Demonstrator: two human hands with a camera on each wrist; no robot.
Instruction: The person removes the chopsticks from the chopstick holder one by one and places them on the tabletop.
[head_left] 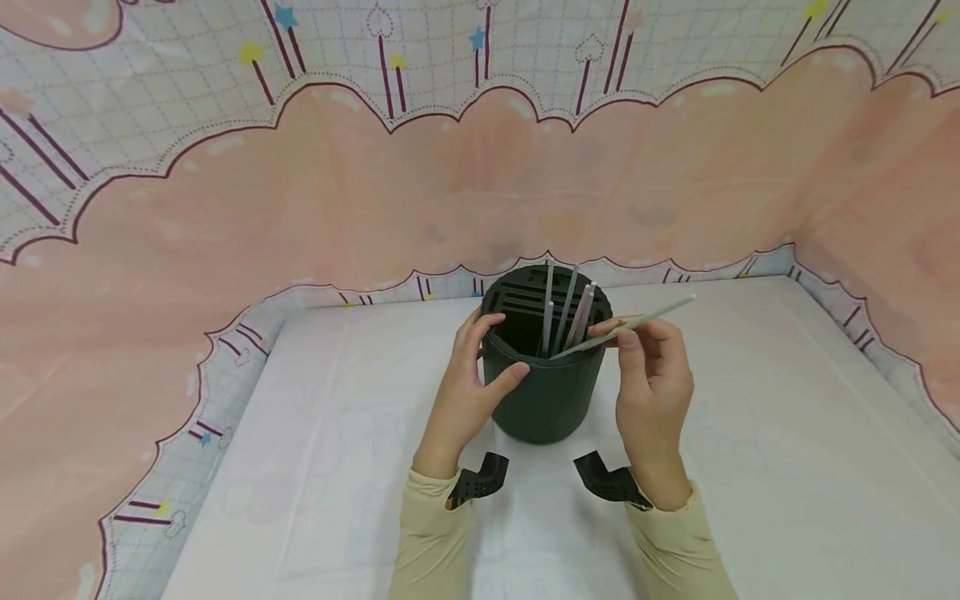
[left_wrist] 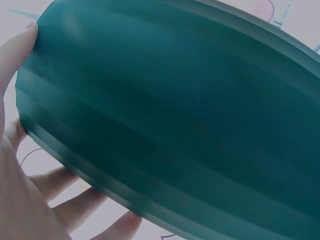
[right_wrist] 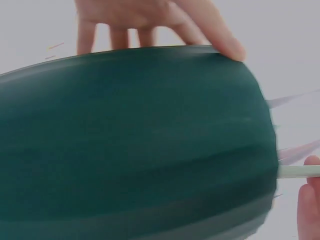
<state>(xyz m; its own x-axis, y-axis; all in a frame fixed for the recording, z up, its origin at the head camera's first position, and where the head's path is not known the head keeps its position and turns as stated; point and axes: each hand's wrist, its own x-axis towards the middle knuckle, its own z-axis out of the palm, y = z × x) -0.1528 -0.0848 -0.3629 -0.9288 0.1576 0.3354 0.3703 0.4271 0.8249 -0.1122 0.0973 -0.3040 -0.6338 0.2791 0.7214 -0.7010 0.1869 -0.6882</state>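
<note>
Dark green ribbed plastic cylindrical holder stands upright on the white cloth-covered table, on its middle line and nearer the far edge than the near one. Slotted divider inside at the top; several thin pale sticks stand in the slots, leaning slightly. Left hand wraps the holder's left side: thumb curled over the near rim, fingers round the wall. In the left wrist view the green wall fills most of the frame, thumb at the upper left and fingers spread against the wall below. Right hand sits just right of the holder, fingertips pinching a thin pale green stick. Stick lies tilted, low end over the holder's rim among the other sticks, high end pointing up and to the right. Right wrist view shows the holder's wall, left fingers behind it, and the pale green stick at its right edge. Pink patterned cloth backdrop rises behind the far edge and both sides.
</note>
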